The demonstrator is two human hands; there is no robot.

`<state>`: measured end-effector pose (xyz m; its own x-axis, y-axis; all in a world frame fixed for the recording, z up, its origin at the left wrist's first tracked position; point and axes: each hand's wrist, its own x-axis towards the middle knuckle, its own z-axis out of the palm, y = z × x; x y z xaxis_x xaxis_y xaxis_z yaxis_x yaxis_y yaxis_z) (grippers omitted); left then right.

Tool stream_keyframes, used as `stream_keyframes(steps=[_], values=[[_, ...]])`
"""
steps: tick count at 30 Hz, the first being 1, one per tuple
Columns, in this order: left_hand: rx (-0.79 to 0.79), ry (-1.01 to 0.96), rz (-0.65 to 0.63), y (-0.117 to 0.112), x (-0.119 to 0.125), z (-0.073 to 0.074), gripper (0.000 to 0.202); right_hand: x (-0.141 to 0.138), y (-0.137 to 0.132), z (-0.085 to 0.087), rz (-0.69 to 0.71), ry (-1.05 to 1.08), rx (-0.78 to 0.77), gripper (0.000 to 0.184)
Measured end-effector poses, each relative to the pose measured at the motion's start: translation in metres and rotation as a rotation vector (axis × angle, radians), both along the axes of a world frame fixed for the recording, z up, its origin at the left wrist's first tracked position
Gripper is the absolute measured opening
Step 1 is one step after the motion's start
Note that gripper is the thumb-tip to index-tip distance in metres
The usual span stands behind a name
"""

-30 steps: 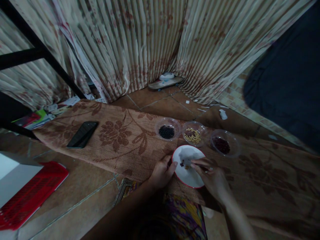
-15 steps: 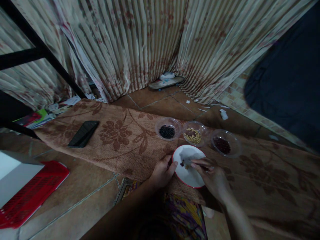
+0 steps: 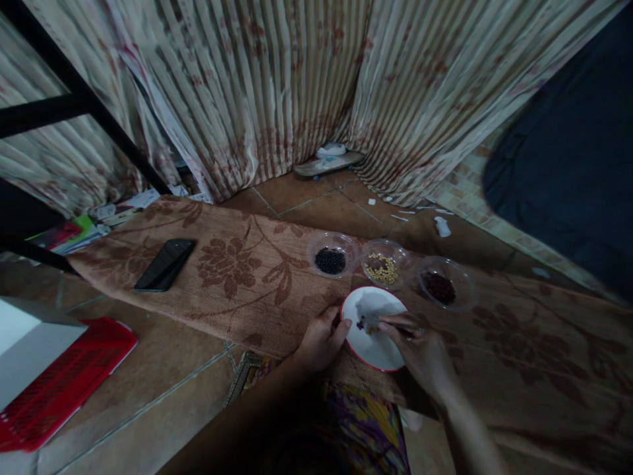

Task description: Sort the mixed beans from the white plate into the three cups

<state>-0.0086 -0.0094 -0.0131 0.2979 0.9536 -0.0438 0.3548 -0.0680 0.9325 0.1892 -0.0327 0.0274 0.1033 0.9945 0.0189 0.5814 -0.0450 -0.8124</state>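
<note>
My left hand grips the left rim of a white bowl with a red edge, thumb over the rim. A few dark and yellowish beans lie inside it. Over the bowl's right side, my right hand has its fingers pinched together just beside those beans; what they hold, if anything, I cannot make out. Behind the bowl stand three clear plastic bowls in a row: one with black beans, one with yellow beans, one with dark red beans.
A brown flowered cloth covers the long table. On its left part lies a black phone. A red basket is on the floor at left. Beyond the table are a skateboard, white scraps and striped curtains.
Almost nothing differs. My right hand's fingers have shifted very slightly over the bowl; the left hand and the bowl stay put.
</note>
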Motion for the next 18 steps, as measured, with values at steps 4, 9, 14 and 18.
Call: stream_keyframes(steps=[4, 9, 14, 18], values=[[0.006, 0.008, -0.019, 0.000, 0.000, -0.002, 0.029, 0.000, 0.000, 0.000, -0.006, -0.018, 0.015, 0.027], [0.006, 0.000, -0.022, 0.001, 0.000, -0.003, 0.029, 0.006, -0.003, -0.005, -0.026, 0.027, 0.026, 0.025], [-0.011, 0.004, -0.026, 0.000, -0.001, -0.001, 0.031, 0.017, 0.002, 0.009, -0.097, 0.078, 0.144, 0.024], [-0.017, -0.007, -0.009, 0.000, -0.001, 0.001, 0.032, 0.027, 0.029, 0.037, -0.232, 0.068, 0.332, 0.021]])
